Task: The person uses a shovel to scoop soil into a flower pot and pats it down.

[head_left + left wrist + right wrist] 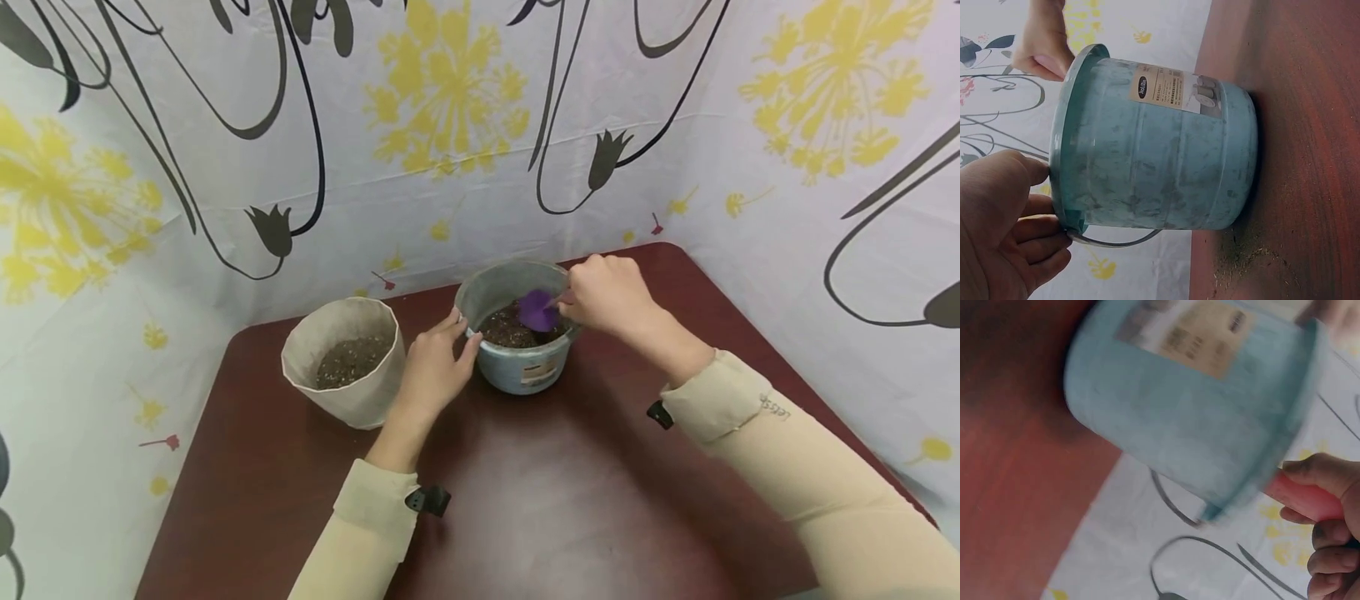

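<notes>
A light blue plastic bucket with dark soil inside stands upright on the table. My left hand holds its left rim, thumb and fingers right at the edge near the handle joint. In my right hand is a small garden trowel with a purple blade, which is inside the bucket over the soil. The right wrist view shows my fingers curled round the trowel's pinkish-red grip. The blade is hidden behind the bucket wall there.
Left of the bucket stands a whitish pot part filled with soil. Both sit on a dark red-brown table. Soil crumbs lie beside the bucket. Patterned cloth hangs round the back and sides. The bucket's wire handle hangs down.
</notes>
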Available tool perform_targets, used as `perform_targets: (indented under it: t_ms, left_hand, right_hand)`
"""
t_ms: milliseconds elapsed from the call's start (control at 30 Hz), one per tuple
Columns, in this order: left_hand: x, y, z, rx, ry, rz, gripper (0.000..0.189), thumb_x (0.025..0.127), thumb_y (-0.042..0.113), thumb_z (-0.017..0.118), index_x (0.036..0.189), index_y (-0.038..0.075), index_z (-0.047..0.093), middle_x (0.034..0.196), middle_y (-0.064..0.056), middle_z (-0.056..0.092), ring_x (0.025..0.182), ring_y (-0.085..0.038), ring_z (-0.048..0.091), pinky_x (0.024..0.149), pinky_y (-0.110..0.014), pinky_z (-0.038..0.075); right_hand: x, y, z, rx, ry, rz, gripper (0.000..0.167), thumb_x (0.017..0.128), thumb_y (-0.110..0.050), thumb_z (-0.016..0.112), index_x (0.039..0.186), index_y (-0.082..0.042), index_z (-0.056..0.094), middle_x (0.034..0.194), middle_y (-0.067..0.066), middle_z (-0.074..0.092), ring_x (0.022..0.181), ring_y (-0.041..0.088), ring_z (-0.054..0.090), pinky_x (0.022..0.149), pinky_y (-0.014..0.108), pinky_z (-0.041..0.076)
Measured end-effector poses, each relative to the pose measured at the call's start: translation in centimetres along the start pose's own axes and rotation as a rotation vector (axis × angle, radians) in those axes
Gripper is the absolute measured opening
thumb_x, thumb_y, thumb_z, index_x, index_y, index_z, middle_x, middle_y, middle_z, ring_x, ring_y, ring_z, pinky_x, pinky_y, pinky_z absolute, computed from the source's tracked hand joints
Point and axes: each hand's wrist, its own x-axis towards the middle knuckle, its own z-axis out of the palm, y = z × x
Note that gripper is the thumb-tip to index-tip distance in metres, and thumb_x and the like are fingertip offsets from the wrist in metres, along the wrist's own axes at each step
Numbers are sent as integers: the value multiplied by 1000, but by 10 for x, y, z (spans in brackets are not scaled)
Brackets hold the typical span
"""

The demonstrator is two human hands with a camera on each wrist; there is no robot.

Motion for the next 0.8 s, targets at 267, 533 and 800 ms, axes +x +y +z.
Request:
perform_targets:
  t_ms: [267, 533, 800]
  left_hand:
    - [-1, -2, 0, -20, -13, -7, 45, 101, 32, 64, 129, -3, 66, 142, -18, 56, 126, -36, 57, 104, -47, 48]
    - [-3, -3, 1, -15, -10, -16, 45, 100, 31, 65, 129, -3, 67, 141, -17, 57, 125, -36, 58, 104, -46, 49]
    - [-2, -5, 2, -33, 9, -1, 43, 99, 28, 67, 128, -4, 67, 141, -18, 57, 125, -36, 58, 106, -45, 47]
  right_hand:
    - [2, 9, -6, -80, 142, -111, 38, 82, -24, 82, 53, -18, 57, 53, 2, 54, 44, 27, 49, 39, 47, 44]
    - [9, 17, 23, -40, 38, -167, 43, 77, -26, 84, 51, -18, 51, 48, -1, 46, 43, 21, 47, 40, 43, 45]
    - [15, 20, 36, 89, -90, -91, 45, 80, -28, 81, 51, -20, 47, 48, -6, 37, 48, 15, 43, 43, 33, 35]
